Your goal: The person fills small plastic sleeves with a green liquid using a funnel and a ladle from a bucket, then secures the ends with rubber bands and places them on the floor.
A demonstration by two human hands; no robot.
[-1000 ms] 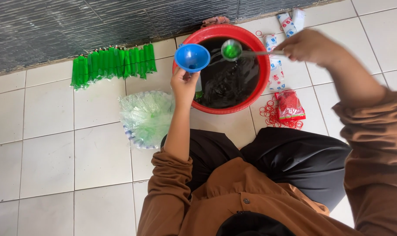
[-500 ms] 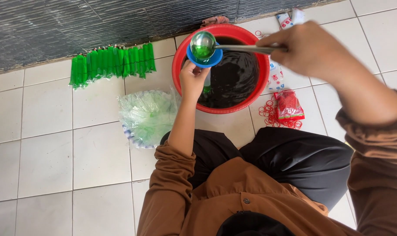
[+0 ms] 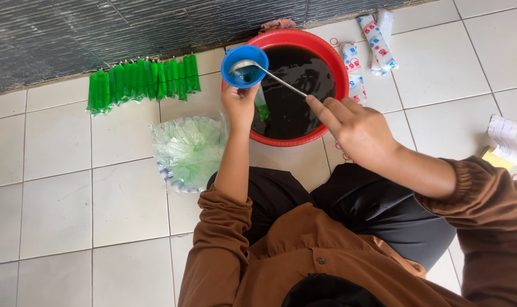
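My left hand (image 3: 239, 102) holds a blue funnel (image 3: 244, 65) upright at the left rim of a red basin (image 3: 333, 54) filled with dark liquid. A narrow plastic tube with green liquid (image 3: 261, 105) hangs below the funnel, pinched by the same hand. My right hand (image 3: 355, 128) grips a thin metal ladle (image 3: 270, 74) by its handle; the ladle's bowl is tipped into the funnel's mouth.
A row of several filled green tubes (image 3: 142, 82) lies by the dark wall at the upper left. A pile of clear empty plastic bags (image 3: 187, 149) sits on the white tiles left of the basin. Printed sachets (image 3: 375, 37) lie right of the basin, crumpled paper (image 3: 505, 139) at far right.
The ladle has gone from over the basin to the funnel and now tilts into it. My right hand has dropped lower and nearer to me. The view has shifted slightly.
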